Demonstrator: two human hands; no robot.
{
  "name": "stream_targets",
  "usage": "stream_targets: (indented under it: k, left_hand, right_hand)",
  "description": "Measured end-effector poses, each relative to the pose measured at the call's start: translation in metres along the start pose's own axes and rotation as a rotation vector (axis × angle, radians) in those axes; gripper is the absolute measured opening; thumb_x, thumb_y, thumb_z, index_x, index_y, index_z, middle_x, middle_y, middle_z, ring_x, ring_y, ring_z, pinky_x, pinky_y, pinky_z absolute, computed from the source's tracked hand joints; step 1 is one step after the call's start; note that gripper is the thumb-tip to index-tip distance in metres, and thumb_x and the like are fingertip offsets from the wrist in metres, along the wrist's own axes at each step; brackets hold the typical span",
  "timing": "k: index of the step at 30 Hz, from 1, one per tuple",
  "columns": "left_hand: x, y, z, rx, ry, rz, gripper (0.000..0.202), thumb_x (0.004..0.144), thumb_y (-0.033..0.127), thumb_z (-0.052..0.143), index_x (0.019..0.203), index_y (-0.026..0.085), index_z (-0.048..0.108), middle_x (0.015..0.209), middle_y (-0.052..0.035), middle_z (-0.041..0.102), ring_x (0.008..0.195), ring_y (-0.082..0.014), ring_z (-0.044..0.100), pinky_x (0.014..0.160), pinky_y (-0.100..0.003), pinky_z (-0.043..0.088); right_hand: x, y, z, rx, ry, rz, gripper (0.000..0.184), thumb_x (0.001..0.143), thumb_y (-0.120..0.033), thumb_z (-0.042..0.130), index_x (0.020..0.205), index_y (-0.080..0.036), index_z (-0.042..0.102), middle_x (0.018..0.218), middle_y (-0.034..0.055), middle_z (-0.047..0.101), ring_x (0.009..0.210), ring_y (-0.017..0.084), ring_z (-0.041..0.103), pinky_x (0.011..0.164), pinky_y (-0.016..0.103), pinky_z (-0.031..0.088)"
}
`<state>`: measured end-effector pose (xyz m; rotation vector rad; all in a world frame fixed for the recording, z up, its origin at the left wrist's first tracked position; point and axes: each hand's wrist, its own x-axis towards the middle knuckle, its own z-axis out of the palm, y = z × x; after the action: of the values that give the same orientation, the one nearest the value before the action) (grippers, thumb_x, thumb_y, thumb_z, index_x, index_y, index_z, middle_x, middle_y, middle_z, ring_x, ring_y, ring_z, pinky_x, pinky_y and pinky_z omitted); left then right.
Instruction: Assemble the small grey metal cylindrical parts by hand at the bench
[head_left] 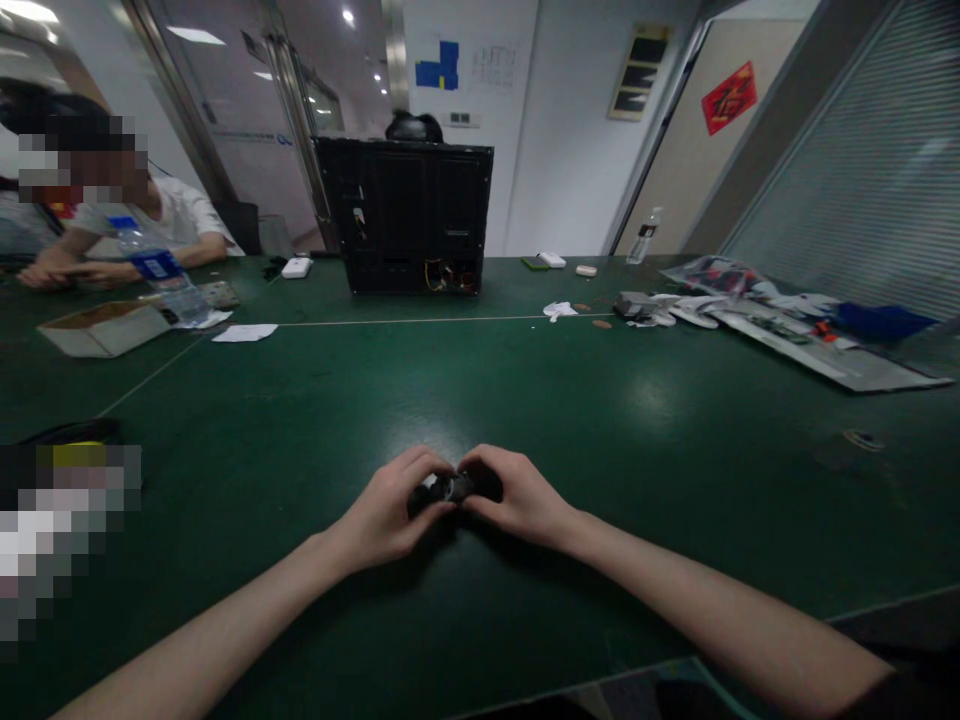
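Our L hand [386, 510] & R hand [517, 495] meet mid-frame, both curled inward, w/ L forearm [202, 625] & R forearm [720, 610] angled in from lower corners.

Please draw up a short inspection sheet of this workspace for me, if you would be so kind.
Surface: green work table.
Job's things: small dark part, detail hidden by the fingers.
Clutter: cardboard box, water bottle, heap of papers and packaging.
Hands: left hand and right hand hold the small dark part from either side.
Cables: yellow and red wires in the black computer case.
Surroundings: seated co-worker.
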<state>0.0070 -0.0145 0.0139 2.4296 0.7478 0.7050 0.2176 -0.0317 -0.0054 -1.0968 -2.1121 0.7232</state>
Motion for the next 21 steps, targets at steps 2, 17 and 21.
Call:
stream_targets:
  k: [2,17,21]
  left_hand:
    - [0.0,-0.001,0.001,-0.006,0.024,0.011,0.024,0.083,0.015,0.055,0.107,0.018,0.052,0.099,-0.0064,0.058,0.088,-0.0181,0.057,0.076,-0.031,0.048]
    - [-0.002,-0.002,0.001,0.02,0.107,0.038,0.025,0.086,0.012,0.051,0.11,0.018,0.049,0.102,-0.0074,0.057,0.092,-0.0189,0.057,0.079,-0.032,0.049]
    - [-0.002,-0.002,0.001,0.016,0.099,0.039,0.026,0.086,0.012,0.05,0.111,0.018,0.048,0.103,-0.0074,0.056,0.093,-0.0189,0.056,0.079,-0.032,0.049]
  right_hand:
    - [0.0,0.0,-0.001,0.02,0.019,-0.007,0.027,0.075,-0.019,0.065,0.1,-0.017,0.056,0.092,0.0035,0.062,0.08,0.014,0.057,0.073,0.027,0.045]
    - [-0.001,-0.009,-0.007,0.019,0.061,-0.03,0.026,0.08,-0.021,0.062,0.105,-0.018,0.058,0.095,0.0046,0.059,0.083,0.015,0.055,0.073,0.028,0.046]
    - [-0.001,-0.011,-0.008,0.033,0.058,-0.04,0.026,0.08,-0.022,0.062,0.106,-0.019,0.057,0.097,0.0055,0.06,0.084,0.016,0.056,0.074,0.028,0.047]
